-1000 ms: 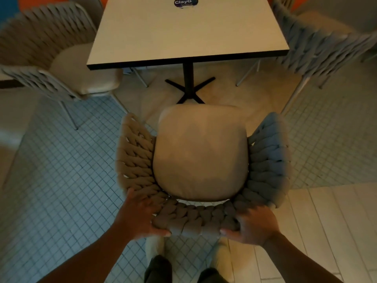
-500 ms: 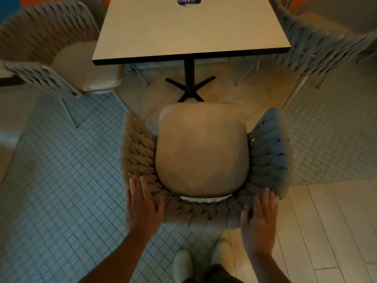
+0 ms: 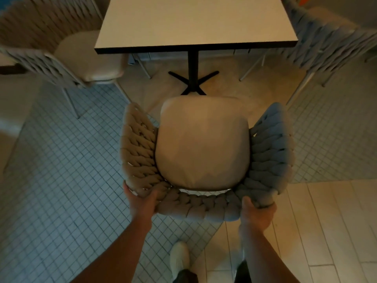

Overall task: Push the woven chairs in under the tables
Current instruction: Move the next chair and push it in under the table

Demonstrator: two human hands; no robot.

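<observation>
A woven chair [image 3: 271, 152] with a beige seat cushion stands right in front of me, facing a square white table [image 3: 195, 21] on a black cross foot. The cushion's front edge lies short of the table edge. My left hand [image 3: 140, 203] grips the chair's woven back at its left rear corner, thumb over the top. At the right rear corner my right hand [image 3: 257, 211] grips the back the same way, thumb inside the rim.
Another woven chair [image 3: 40, 37] stands at the table's left side and a third [image 3: 330, 37] at its right, both angled outward. The floor is small grey tile, with pale planks at the lower right. My shoes [image 3: 179, 260] are below the chair back.
Both hands went from gripping the chair back to flat and open on it, and now grip its rear corners again. The chair sits slightly nearer the table foot.
</observation>
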